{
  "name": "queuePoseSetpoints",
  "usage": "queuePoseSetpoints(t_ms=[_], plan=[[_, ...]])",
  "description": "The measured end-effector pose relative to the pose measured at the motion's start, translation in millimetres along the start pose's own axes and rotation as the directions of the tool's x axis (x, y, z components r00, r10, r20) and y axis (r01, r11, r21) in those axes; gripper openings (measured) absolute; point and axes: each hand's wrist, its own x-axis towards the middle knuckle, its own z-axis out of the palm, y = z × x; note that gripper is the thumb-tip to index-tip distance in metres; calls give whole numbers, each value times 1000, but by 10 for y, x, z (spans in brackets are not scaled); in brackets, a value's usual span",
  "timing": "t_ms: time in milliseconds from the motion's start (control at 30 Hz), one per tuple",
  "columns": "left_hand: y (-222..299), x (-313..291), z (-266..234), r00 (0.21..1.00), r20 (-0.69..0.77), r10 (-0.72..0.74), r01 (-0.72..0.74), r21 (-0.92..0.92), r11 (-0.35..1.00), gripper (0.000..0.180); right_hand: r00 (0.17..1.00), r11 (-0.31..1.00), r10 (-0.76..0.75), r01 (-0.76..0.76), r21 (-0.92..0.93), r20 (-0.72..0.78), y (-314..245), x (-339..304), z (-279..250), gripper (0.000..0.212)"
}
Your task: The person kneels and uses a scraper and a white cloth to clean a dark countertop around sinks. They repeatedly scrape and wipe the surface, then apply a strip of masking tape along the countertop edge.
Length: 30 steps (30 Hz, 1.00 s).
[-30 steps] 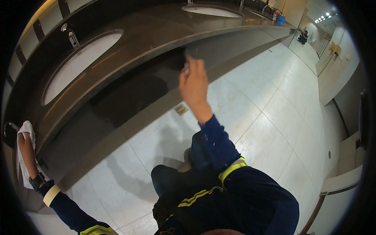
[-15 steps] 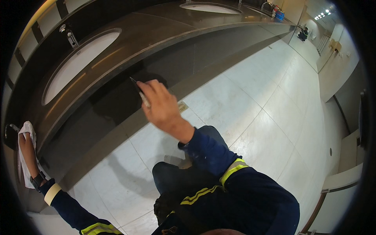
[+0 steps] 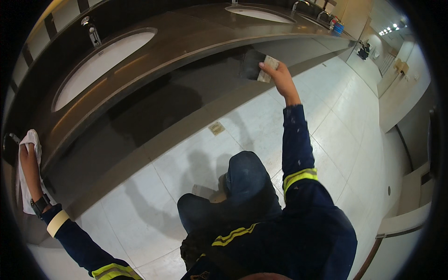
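Note:
My right hand [image 3: 281, 77] grips a wide, flat scraper [image 3: 267, 68] by its pale, worn-looking strip, thumb across it. The dark rectangular blade lies against or very near the dark front panel [image 3: 186, 93] below the counter; I cannot tell if it touches. At the far left, my left hand [image 3: 31, 163] is on a white cloth [image 3: 31, 137] that drapes over the counter's edge. Its fingers are partly hidden in the folds. A dark watch is on that wrist.
The dark counter [image 3: 186, 30] holds white oval basins [image 3: 100, 67] and chrome taps [image 3: 92, 33]. A blue container [image 3: 338, 28] stands at its far end. Pale floor tiles [image 3: 326, 140] surround my bent knees [image 3: 247, 177]. A small square drain [image 3: 216, 128] sits beside the panel's base.
My right hand has moved right and farther away along the panel with the scraper, which now shows its broad face. My left hand stays on the cloth.

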Motion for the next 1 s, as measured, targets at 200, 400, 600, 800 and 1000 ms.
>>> queuePoseSetpoints(t_ms=[200,400,600,800,1000], plan=[[80,24,-51,985,122,-126,128,-10,992,48,984,1000,-28,27,-5,-177,8,-229,119,27],[163,-53,-147,994,46,-95,98,-51,994,50,872,954,-269,183,-239,-410,-163,-705,367,29],[179,-55,-55,997,41,-67,71,-93,993,49,966,989,2,-41,-143,-260,131,-247,-341,27],[-151,28,-226,989,122,-82,95,-108,990,50,994,987,-87,78,-137,-65,6,-38,294,24],[53,-36,14,1000,28,-13,16,-106,994,51,964,996,-86,83,-21,-250,-11,-68,-57,25]])
